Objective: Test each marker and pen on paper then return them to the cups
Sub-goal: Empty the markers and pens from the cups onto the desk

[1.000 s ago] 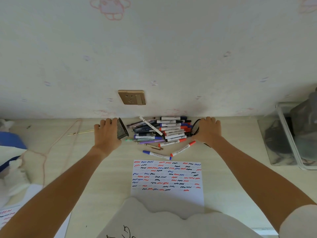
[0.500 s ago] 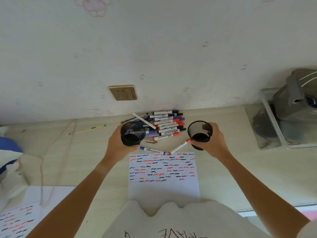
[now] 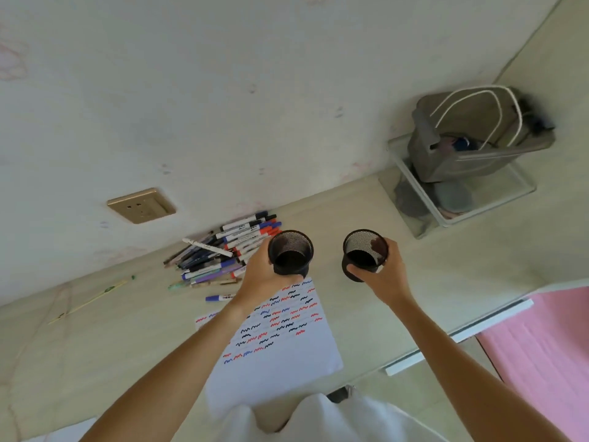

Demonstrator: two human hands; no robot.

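Observation:
My left hand (image 3: pixel 263 277) grips one black mesh cup (image 3: pixel 290 253) upright above the top of the paper. My right hand (image 3: pixel 384 275) grips a second black mesh cup (image 3: pixel 365 255) to its right, above the bare desk. Both cups look empty inside. A pile of markers and pens (image 3: pixel 223 250) lies against the wall, left of the cups. One blue-capped marker (image 3: pixel 220 297) lies apart, near my left wrist. The white paper (image 3: pixel 280 342) with red, blue and black squiggles lies on the desk under my left forearm.
A gold wall socket (image 3: pixel 141 205) sits above the pile. A clear bin holding a grey bag (image 3: pixel 471 145) stands at the back right. A thin stick (image 3: pixel 92 298) lies at the left. The desk's edge (image 3: pixel 459 334) runs at the right, with pink fabric (image 3: pixel 548 339) beyond.
Both hands have lifted the cups off the pile, turned them upright and carried them rightward. The camera has swung to the right and tilted.

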